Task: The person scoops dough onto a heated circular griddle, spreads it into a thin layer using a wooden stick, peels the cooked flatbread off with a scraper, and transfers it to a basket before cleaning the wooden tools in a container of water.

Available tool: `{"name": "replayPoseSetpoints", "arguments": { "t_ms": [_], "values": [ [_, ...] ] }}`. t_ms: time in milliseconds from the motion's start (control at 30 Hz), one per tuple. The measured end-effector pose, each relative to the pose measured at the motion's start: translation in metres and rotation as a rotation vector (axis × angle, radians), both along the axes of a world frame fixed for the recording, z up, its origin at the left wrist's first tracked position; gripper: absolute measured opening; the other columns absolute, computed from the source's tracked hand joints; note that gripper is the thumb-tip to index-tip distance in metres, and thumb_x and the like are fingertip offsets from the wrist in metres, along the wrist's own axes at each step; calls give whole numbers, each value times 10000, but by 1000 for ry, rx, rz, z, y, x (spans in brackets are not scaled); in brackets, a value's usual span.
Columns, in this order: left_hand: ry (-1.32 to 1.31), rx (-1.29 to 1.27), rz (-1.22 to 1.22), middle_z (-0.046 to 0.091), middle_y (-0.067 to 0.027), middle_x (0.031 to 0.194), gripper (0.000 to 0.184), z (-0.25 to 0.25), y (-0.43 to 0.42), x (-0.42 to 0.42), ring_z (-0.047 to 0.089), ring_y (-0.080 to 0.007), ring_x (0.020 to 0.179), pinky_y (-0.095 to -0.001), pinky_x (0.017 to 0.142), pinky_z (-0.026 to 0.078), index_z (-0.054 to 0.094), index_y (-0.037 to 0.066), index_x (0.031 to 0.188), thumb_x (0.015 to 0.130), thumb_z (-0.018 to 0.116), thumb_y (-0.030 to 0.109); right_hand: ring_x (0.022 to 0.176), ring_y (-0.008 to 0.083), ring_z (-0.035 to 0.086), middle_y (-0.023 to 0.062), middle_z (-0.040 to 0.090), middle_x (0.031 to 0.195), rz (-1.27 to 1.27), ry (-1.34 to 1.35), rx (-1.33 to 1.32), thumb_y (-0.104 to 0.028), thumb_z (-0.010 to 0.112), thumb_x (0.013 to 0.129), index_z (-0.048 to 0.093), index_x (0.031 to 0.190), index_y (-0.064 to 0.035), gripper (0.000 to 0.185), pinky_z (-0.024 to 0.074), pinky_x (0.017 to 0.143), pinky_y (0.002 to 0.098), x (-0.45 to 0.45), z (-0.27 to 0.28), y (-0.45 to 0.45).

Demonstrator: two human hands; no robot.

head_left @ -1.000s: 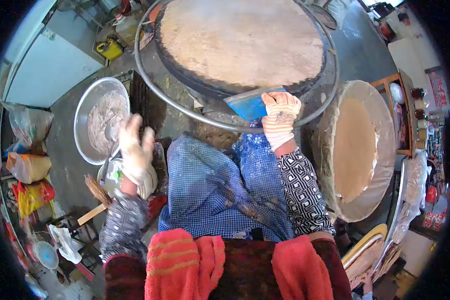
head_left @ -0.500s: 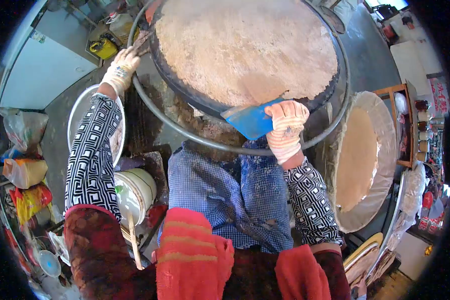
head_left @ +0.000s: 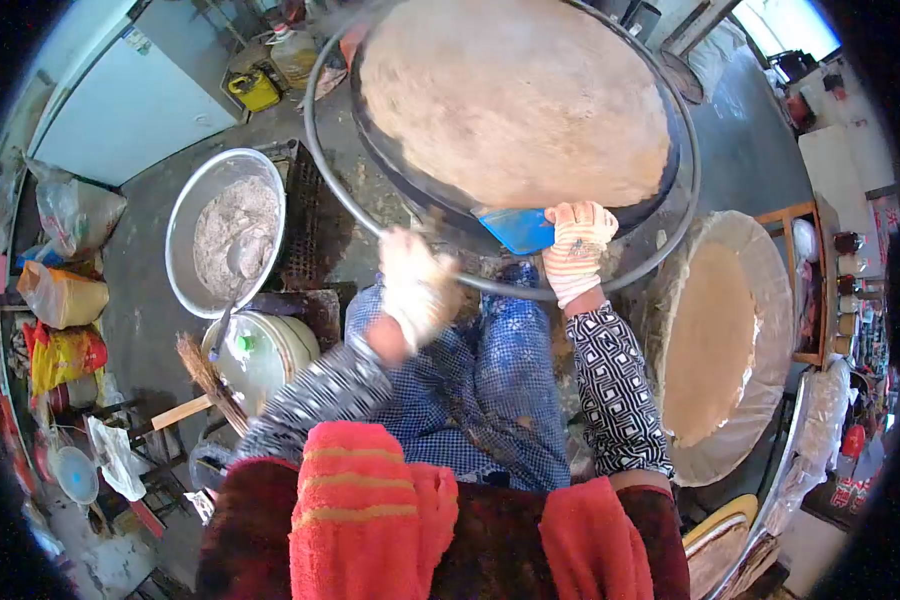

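Note:
My right hand (head_left: 578,250), in a striped work glove, grips a blue scraper (head_left: 517,231) at the near edge of a large round griddle (head_left: 410,190). A thin, pale-brown layer of batter (head_left: 515,100) covers nearly the whole griddle top. My gloved left hand (head_left: 415,285) is smeared by motion over my lap, close to the grey metal ring (head_left: 355,210) around the griddle. Its fingers are too blurred to make out.
At left are a metal basin (head_left: 177,250) of greyish batter with a ladle, a lidded white bucket (head_left: 270,350) and a brush (head_left: 205,375). At right a round tray (head_left: 770,300) under plastic bears a flat pancake (head_left: 712,345). A wooden cabinet (head_left: 820,270) stands beyond.
My left hand has come from the ring's far left side down and right, towards my lap. The right hand stays at the near edge with the scraper. The batter layer looks smoother.

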State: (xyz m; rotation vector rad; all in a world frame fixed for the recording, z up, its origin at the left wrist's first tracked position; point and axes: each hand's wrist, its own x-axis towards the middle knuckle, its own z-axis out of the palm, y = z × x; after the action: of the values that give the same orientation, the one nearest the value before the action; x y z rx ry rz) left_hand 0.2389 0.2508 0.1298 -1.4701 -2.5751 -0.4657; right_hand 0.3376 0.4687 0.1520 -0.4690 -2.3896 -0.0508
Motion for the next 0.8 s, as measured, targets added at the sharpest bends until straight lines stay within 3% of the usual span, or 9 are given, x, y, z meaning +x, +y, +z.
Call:
{"name": "replayPoseSetpoints", "arguments": {
  "t_ms": [33,100,167,267,367,800],
  "values": [
    [2,97,20,533,-269,1027,349,17,14,40,495,-438,1028,-594,920,353,662,77,955,675,693,281,828,262,562,41,570,758,-2,20,3,-172,655,726,598,749,-142,68,374,769,443,1,1,-1],
    [-390,-213,-454,549,-217,1112,361,34,1,99,499,-372,1104,-599,955,323,655,102,1004,720,674,324,824,262,559,41,568,758,-13,2,11,-156,644,725,599,755,-146,55,371,761,441,1,4,-2],
    [-386,163,-538,564,-143,1154,355,23,-34,132,515,-300,1137,-584,983,307,642,125,1020,751,662,356,820,262,557,40,566,758,-19,-25,16,-141,634,724,600,760,-150,50,367,753,438,3,5,-1],
    [-422,-189,-355,524,-140,1222,454,38,-75,87,466,-294,1200,-577,1004,281,610,108,1091,743,681,390,859,260,549,55,576,791,-83,-103,6,-182,595,762,601,781,-160,29,361,791,444,7,1,1],
    [-309,-292,-97,394,-188,1417,649,-7,-135,62,306,-414,1346,-640,1061,186,500,124,1312,800,635,498,839,259,550,45,577,791,-97,-75,46,-164,588,754,599,782,-168,31,363,764,444,8,-2,4],
    [-271,-154,-68,418,-158,1416,592,-6,-135,71,322,-401,1341,-635,1072,192,528,166,1307,831,604,509,873,269,574,46,618,821,-150,-154,54,-193,602,778,631,802,-178,40,369,795,461,-6,-1,-3]
  ]
}}
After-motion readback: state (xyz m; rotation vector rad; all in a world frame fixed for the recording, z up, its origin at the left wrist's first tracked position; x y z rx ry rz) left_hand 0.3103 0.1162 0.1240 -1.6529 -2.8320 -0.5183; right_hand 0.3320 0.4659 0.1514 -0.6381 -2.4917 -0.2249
